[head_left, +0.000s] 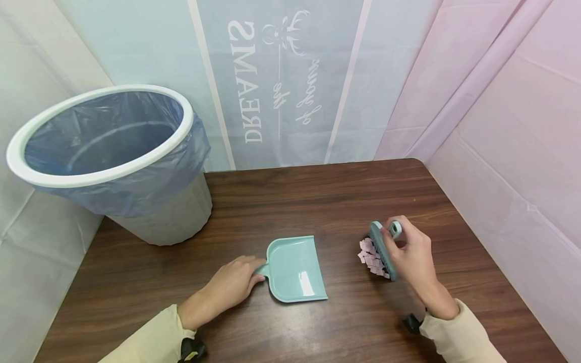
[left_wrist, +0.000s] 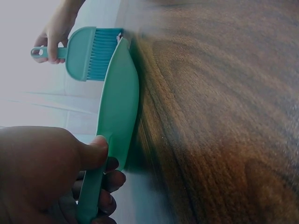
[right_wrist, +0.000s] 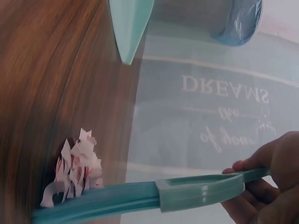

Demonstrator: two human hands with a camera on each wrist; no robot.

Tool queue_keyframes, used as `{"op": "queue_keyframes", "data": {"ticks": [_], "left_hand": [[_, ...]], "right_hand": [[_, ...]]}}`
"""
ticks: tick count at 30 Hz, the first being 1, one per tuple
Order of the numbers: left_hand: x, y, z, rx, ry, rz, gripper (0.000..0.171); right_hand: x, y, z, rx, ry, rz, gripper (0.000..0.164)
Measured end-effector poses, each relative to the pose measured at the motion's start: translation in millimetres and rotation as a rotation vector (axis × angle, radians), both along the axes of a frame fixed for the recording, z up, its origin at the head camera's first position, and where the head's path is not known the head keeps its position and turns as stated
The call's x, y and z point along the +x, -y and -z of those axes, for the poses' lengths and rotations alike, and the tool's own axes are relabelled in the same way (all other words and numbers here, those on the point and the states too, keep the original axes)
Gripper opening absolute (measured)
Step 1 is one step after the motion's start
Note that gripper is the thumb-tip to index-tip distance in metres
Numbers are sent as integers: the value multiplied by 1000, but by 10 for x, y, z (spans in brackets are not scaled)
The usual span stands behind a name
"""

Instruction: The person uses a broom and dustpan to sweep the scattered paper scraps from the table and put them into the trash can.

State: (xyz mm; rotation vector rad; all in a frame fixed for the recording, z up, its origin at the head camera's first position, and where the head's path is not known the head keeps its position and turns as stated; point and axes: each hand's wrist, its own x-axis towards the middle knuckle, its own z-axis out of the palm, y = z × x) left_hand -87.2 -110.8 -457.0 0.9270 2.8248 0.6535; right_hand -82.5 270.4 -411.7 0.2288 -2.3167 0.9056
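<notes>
My left hand (head_left: 231,282) grips the short handle of a mint-green dustpan (head_left: 295,269), which lies on the brown tabletop with its straight lip facing right. In the left wrist view the thumb presses on top of the handle, fingers curled beneath. My right hand (head_left: 412,252) pinches the handle of a matching small hand brush (head_left: 382,249), held upright with bristles down. Pale pink paper scraps (head_left: 369,258) lie heaped against the brush's left side; in the right wrist view the bristles (right_wrist: 103,200) touch the scraps. A gap of bare wood separates scraps and dustpan.
A grey trash bin (head_left: 170,222) with a white rim and blue liner bag stands at the table's back left. Behind the wood-grain table (head_left: 295,201) hangs a printed grey-blue cloth (head_left: 272,146); pale fabric walls flank both sides.
</notes>
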Motion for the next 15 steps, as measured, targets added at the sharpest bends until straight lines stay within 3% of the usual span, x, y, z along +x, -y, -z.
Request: {"op": "queue_keyframes", "data": {"ticks": [9,15], "left_hand": [[1,-2,-4,-3,9,-1,34],[-5,-3,0,0,3,0,34]], "right_hand": [[-8,143,10,-63,-47,44,19],[-34,159,-48,-222,-22,17,14]]}}
